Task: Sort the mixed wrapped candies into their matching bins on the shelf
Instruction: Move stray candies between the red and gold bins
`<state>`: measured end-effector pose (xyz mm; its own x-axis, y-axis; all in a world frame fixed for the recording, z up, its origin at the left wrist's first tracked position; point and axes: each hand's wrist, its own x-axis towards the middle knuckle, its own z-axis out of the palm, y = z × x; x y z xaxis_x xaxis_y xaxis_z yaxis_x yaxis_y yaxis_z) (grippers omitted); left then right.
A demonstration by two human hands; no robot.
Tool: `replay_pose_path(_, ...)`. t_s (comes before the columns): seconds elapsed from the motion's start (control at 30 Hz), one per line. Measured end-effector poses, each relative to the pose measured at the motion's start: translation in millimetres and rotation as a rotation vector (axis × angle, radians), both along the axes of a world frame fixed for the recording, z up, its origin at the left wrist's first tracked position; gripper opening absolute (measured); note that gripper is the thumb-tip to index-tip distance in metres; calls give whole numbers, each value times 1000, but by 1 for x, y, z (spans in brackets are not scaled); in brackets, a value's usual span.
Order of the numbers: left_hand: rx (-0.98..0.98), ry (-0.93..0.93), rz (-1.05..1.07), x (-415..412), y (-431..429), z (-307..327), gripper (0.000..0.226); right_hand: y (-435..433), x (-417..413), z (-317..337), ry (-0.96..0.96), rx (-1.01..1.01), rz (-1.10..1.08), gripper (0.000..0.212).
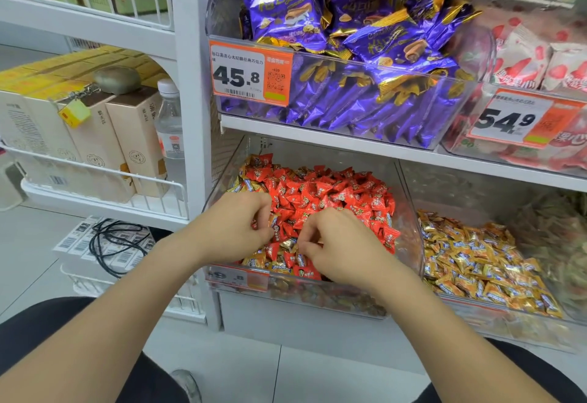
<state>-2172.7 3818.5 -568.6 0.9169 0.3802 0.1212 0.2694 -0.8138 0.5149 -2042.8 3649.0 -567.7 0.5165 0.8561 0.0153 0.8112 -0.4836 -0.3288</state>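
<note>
Two hands in red-candy bin (410, 237): left hand (235, 228) pinches candy (273, 223); right hand (333, 243) curled, grip unclear.

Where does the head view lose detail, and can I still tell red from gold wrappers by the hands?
Head view: sharp centrally, red candies and gold strays between left hand and right hand read clearly; the near price label is smeared; edges soften and shelf lines bow; upper bin front carries mild glare.
</note>
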Motion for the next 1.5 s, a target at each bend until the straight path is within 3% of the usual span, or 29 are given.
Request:
replay_pose_path(0.1,-119,-45,65,2,-5,3,25,-3,-2,0,28,9,17,8)
replay_pose_path(0.2,-312,-75,146,5,-6,2,24,1,-10,-7,8,19,-26,28)
replay_pose_path(0.27,-440,-99,194,8,-7,2,20,6,-10,-11,9,27,-49,21)
replay_pose_path(0.37,-609,-93,202,9,-12,5,14,8,-4,-11,155,110,-109,17)
replay_pose_path(0.47,-720,-19,164,10,-17,6,31,7,0,3,359,320,-148,18)
replay_pose_path(0.57,-771,68,167,8,-19,6,42,3,6,12,442,429,-160,26)
replay_pose_path(0.67,-693,125,172,10,-22,10,40,0,11,15,438,424,-193,37)
replay_pose_path(0.8,-329,148,-29,11,-19,4,62,-7,13,22,509,419,-156,38)
replay_pose_path(0.87,-253,201,-114,10,-13,-4,45,-10,16,23,528,374,-83,42)
replay_pose_path(0.97,-81,266,-180,14,-7,-15,27,-16,21,25,406,246,50,42)
replay_pose_path(1.13,-90,348,-184,17,-7,-8,20,-30,28,16,103,-124,263,11)
replay_pose_path(1.2,-75,359,-189,19,-8,-7,18,-29,30,10,5,-215,277,22)
replay_pose_path(1.27,-28,372,-189,24,-10,-9,14,-26,29,8,-30,-244,278,34)
replay_pose_path(1.43,-4,373,-185,25,-9,-9,14,-21,24,7,-66,-256,331,14)
replay_pose_path(1.5,-34,335,-166,19,-5,-6,19,-21,25,6,-44,-218,296,22)
